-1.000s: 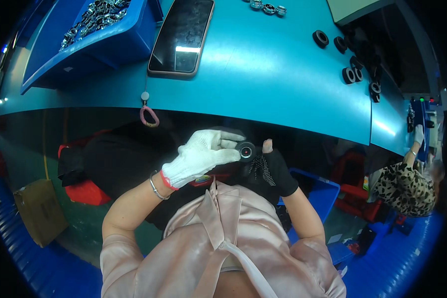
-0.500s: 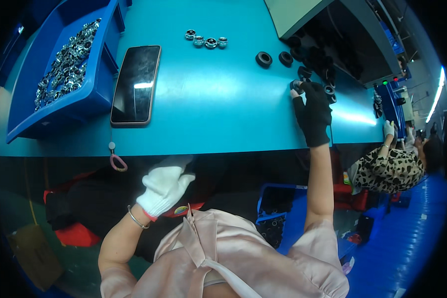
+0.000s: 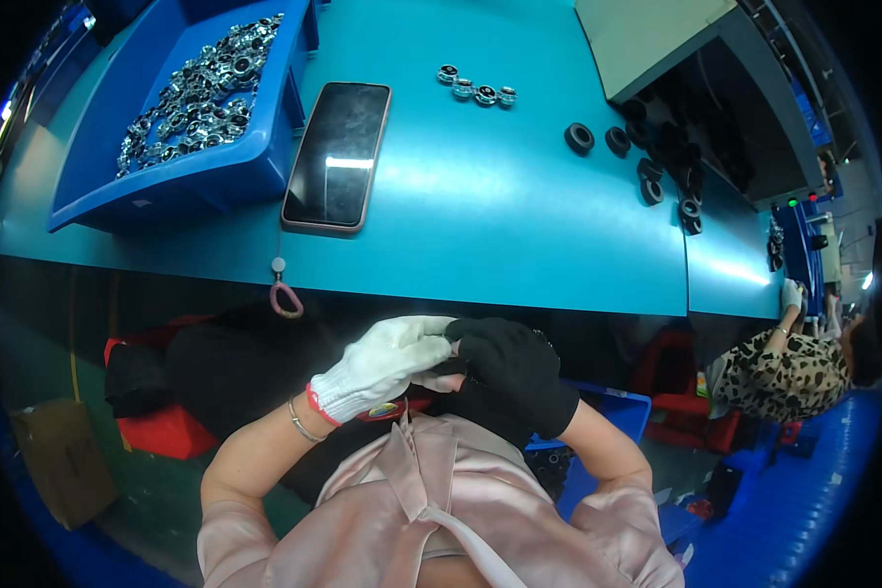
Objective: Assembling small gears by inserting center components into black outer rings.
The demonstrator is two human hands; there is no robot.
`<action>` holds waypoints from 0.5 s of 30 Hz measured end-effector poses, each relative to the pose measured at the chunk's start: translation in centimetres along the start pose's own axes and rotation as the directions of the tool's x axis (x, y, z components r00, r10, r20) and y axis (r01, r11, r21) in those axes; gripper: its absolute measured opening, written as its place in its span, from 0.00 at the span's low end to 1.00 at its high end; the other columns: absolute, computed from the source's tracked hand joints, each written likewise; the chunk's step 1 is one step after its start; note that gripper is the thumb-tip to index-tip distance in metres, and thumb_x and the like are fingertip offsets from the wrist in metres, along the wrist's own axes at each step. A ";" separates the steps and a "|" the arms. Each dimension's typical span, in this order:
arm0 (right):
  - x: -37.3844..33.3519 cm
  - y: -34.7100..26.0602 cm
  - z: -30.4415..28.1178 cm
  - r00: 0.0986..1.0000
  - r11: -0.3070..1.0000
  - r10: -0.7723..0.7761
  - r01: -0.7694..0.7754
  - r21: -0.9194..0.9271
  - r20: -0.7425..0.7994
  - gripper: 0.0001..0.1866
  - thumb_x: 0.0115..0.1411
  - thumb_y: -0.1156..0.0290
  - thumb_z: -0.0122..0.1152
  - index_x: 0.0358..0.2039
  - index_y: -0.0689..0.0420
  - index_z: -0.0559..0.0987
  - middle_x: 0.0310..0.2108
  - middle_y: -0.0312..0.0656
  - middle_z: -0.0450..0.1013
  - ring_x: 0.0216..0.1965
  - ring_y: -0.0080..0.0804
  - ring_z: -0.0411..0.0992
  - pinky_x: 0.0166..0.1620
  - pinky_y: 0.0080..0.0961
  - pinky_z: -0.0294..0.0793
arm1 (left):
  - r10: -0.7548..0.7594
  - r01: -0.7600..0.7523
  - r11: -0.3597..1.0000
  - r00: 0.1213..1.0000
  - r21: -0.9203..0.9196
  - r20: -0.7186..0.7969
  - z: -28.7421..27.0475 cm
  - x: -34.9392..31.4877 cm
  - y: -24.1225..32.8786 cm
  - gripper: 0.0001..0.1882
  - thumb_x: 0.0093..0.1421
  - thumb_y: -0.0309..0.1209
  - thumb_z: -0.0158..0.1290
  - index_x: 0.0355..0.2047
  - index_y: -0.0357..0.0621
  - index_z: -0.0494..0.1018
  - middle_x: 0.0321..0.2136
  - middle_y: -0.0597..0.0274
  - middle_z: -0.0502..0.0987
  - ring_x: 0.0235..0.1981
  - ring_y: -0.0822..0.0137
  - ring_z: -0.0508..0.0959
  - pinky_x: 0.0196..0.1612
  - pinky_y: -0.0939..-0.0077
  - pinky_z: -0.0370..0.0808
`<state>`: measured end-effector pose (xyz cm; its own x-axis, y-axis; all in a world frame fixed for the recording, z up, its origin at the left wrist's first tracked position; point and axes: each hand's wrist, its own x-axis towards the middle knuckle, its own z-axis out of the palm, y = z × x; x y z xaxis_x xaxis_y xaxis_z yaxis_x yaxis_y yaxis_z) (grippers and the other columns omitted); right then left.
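Observation:
My left hand [image 3: 390, 355], in a white knit glove with a red cuff edge, meets my right hand [image 3: 508, 365] in front of my body, below the table edge. A black glove with bare fingertips covers the right one. Both hands are closed, their fingers pressed together around a small black part [image 3: 450, 367], mostly hidden by the gloves. On the table at the right lie several black rings [image 3: 579, 138]. Beyond the hands, a short row of shiny chrome parts with black centres [image 3: 485, 95] rests on the teal table [image 3: 461, 206].
At the left stands a blue bin [image 3: 181, 186] of chrome parts, beside a phone [image 3: 338, 157] with a pink strap ring [image 3: 286, 302]. A grey machine housing [image 3: 657, 44] is at the far right. Below are a blue crate [image 3: 629, 416] and a cardboard box [image 3: 66, 461]. A co-worker [image 3: 784, 367] sits at right.
My right hand has drawn back from the black rings on the table to my lap. My left hand has moved right to meet it. The view has shifted, so table things appear farther right.

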<state>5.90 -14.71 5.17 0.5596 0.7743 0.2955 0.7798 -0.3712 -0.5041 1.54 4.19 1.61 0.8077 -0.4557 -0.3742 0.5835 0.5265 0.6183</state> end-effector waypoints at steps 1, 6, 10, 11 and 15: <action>0.8 0.2 -0.7 0.999 0.999 -0.051 0.051 -0.010 0.004 0.21 0.43 0.63 0.75 0.35 0.54 0.74 0.39 0.42 0.76 0.36 0.39 0.77 0.36 0.28 0.75 | 0.000 0.003 0.998 0.999 -0.064 0.039 -0.4 0.1 -0.1 0.18 0.64 0.28 0.49 0.51 0.27 0.67 0.40 0.55 0.76 0.39 0.64 0.79 0.43 0.78 0.79; 7.6 7.8 -4.4 0.950 0.980 -0.004 -0.059 -0.192 -0.314 0.14 0.53 0.77 0.64 0.42 0.57 0.75 0.44 0.44 0.75 0.39 0.34 0.77 0.36 0.23 0.74 | 0.009 -0.012 1.000 0.991 -0.020 -0.134 -1.2 -1.1 -0.3 0.21 0.62 0.28 0.50 0.53 0.28 0.65 0.42 0.51 0.74 0.40 0.61 0.78 0.47 0.69 0.78; 13.7 15.9 -5.4 0.943 0.907 0.003 -0.143 -0.397 -0.333 0.16 0.57 0.75 0.59 0.48 0.52 0.75 0.52 0.40 0.71 0.43 0.41 0.75 0.42 0.29 0.74 | 0.075 -0.087 0.994 0.984 -0.069 -0.164 -1.9 -0.5 -1.0 0.21 0.61 0.24 0.50 0.55 0.30 0.64 0.45 0.49 0.72 0.45 0.60 0.76 0.51 0.66 0.77; 14.8 15.8 -5.5 0.962 0.884 0.125 -0.220 -0.413 -0.245 0.14 0.59 0.71 0.57 0.47 0.52 0.76 0.50 0.41 0.72 0.44 0.44 0.75 0.45 0.33 0.73 | 0.078 -0.093 0.993 0.981 -0.076 -0.176 -2.5 -0.4 -1.6 0.21 0.61 0.24 0.50 0.55 0.30 0.64 0.45 0.49 0.72 0.45 0.60 0.76 0.51 0.66 0.77; 15.7 16.3 -5.0 0.940 0.843 0.233 -0.323 -0.430 -0.249 0.13 0.61 0.64 0.53 0.44 0.50 0.79 0.43 0.43 0.76 0.42 0.44 0.75 0.45 0.38 0.74 | 0.173 -0.175 0.985 0.983 -0.013 -0.062 -3.0 -0.5 -1.5 0.21 0.60 0.23 0.50 0.54 0.30 0.64 0.49 0.49 0.70 0.51 0.60 0.73 0.56 0.63 0.72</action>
<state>28.77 -11.18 5.63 0.7774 0.5140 0.3626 0.5977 -0.7832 -0.1713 0.55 5.78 -1.18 0.9003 -0.3120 -0.3036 0.4347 0.6073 0.6650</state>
